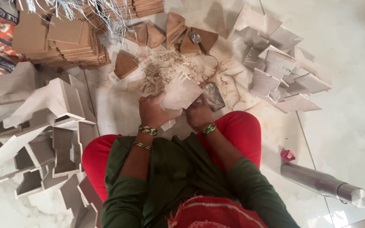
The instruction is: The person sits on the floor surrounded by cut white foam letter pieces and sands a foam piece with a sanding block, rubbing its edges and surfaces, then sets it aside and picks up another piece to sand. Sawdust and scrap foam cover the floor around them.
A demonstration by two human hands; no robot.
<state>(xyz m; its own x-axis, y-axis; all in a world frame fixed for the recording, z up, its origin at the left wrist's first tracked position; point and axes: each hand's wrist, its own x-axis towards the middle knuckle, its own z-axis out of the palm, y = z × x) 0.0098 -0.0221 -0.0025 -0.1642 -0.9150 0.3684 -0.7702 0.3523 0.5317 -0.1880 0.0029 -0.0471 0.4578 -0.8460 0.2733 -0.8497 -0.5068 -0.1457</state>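
Note:
My left hand (152, 112) grips a white-faced, roughly triangular board piece (179, 93) held in front of me over the floor. My right hand (198, 113) is closed on a flat metal blade tool (213, 96) set against the piece's right edge. Both wrists wear green and gold bangles. Just beyond the hands lies a heap of pale shavings (170, 67) on the marble floor. I sit with red-trousered knees spread to either side.
Brown triangular board pieces (174, 33) lie past the shavings. A stack of brown boards (60, 42) stands at the far left. White-faced cut pieces pile at the right (279, 71) and left (43, 126). A steel bottle (324, 184) lies at the right.

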